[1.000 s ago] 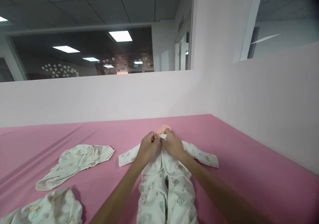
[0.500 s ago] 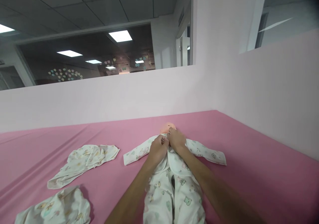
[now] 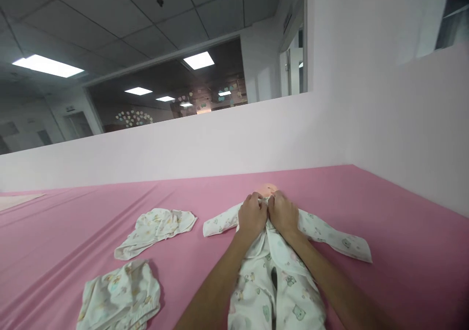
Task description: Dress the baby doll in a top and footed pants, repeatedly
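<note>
A doll lies on its back, its peach-coloured head [image 3: 268, 189] mostly hidden behind my hands. It wears a white printed baby jacket [image 3: 286, 252], sleeves spread to both sides, and matching printed pants [image 3: 252, 291]. My left hand [image 3: 252, 215] is closed at the jacket's neckline, fingers curled on the cloth. Close beside it, my right hand [image 3: 284, 215] pinches the other side of the neckline. The fingertips of both hands nearly meet below the doll's head. Whatever fastening lies between them is hidden.
Left on the pink sheet [image 3: 190, 281] lie two more printed baby garments, a crumpled one [image 3: 156, 230] farther back and a folded one [image 3: 119, 296] nearer. A white wall [image 3: 220, 146] with windows stands behind and turns a corner at the right.
The view has swung left, so everything sits farther right. My right hand has drawn slightly apart from my left; both stay closed on the jacket's neckline.
</note>
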Demonstrator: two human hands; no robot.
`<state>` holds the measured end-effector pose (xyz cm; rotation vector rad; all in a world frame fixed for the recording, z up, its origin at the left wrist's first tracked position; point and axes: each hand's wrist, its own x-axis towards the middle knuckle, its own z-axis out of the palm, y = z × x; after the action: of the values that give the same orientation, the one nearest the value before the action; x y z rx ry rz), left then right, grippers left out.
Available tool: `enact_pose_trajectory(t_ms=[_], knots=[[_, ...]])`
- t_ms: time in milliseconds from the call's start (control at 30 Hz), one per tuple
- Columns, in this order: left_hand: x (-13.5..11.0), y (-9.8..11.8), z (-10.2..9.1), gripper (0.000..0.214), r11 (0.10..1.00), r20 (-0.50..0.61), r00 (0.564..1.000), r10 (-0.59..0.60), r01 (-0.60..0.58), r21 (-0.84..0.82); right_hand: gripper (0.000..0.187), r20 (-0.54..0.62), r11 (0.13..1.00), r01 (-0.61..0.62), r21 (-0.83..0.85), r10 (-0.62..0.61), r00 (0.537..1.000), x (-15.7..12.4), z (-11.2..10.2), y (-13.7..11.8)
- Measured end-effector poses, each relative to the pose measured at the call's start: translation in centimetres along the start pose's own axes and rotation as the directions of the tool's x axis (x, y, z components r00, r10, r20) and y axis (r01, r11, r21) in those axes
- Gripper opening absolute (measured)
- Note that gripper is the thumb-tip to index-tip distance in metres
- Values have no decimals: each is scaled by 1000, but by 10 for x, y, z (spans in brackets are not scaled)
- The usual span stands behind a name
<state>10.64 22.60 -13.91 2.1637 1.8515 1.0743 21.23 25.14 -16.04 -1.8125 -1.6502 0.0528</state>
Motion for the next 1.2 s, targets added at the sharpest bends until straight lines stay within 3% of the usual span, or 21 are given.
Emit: enact_pose_trajectory(t_ms=[100, 333, 633, 800, 933, 1133, 1200], knots=[[7, -4, 7, 30, 992, 36, 998, 51, -55, 114, 27, -20, 1000, 1, 16, -1, 1000, -1, 1, 0], [7, -11, 9, 30, 978, 126, 982, 137, -155, 139, 25, -59, 999, 50, 17, -49, 997, -5, 8, 2], [-1, -16, 11, 31, 981, 80, 987, 141, -150, 122, 26, -33, 989, 120, 81, -118, 992, -12, 8, 9], [-5, -21, 15, 32, 993, 77, 994, 72, -79, 89, 36, 86, 994, 32, 107, -41, 995, -18, 7, 13], [-2, -25, 15, 29, 996, 71, 997, -36, 42, -82, 45, 114, 990, -19, 137, 3, 993, -24, -7, 10], [7, -32, 10, 28, 959, 158, 981, -110, 146, -241, 44, 339, 988, 47, 145, -94, 936, -22, -22, 3], [9, -35, 9, 31, 941, 214, 970, -114, 175, -291, 44, 354, 988, 62, 139, -108, 929, -21, -20, 1]])
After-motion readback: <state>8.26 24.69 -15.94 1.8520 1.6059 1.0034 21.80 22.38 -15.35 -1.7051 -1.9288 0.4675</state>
